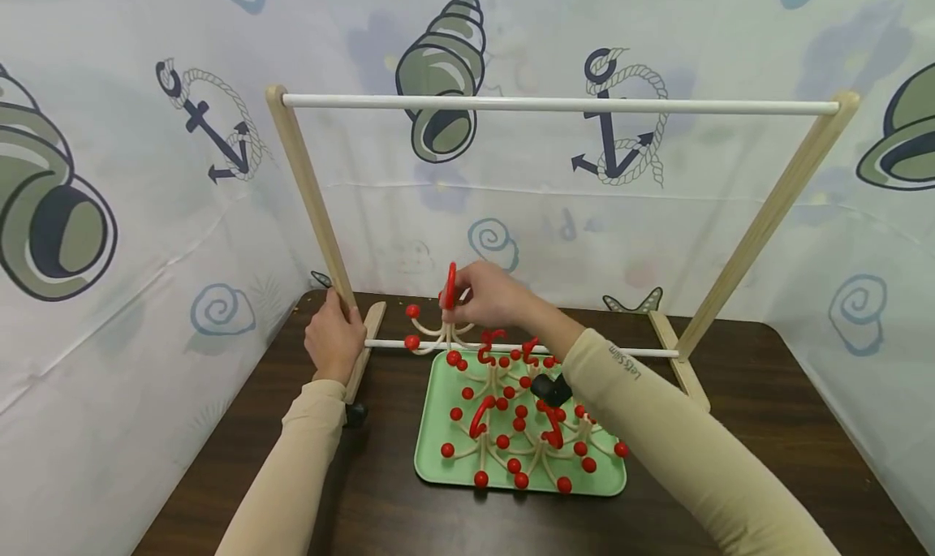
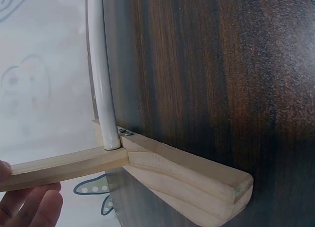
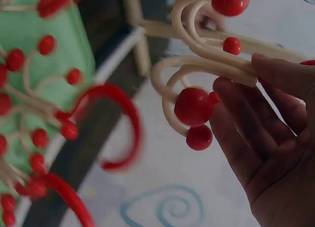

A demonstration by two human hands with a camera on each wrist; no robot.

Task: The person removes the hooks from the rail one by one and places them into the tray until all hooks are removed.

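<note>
My left hand [image 1: 336, 341] grips the left wooden post [image 1: 310, 191] of a standing rack, low down near its foot. In the left wrist view the fingertips [image 2: 48, 207] lie under that post, close to the white lower rod [image 2: 102, 79]. With its thumb and fingers, my right hand [image 1: 489, 296] pinches the stem of a cream multi-arm hanger [image 3: 224, 67] with red ball tips and a red hook [image 1: 450, 286]. It is held up near the lower rod, left of centre. Several similar hangers [image 1: 482, 438] lie on a green tray [image 1: 431, 426].
A white upper rod [image 1: 555, 105] spans the rack between the left post and the right wooden post [image 1: 767, 223]. Wooden feet [image 1: 679, 361] stand on the dark table [image 1: 767, 459]. Behind hangs a sheet [image 1: 540, 45] printed with shells and anchors.
</note>
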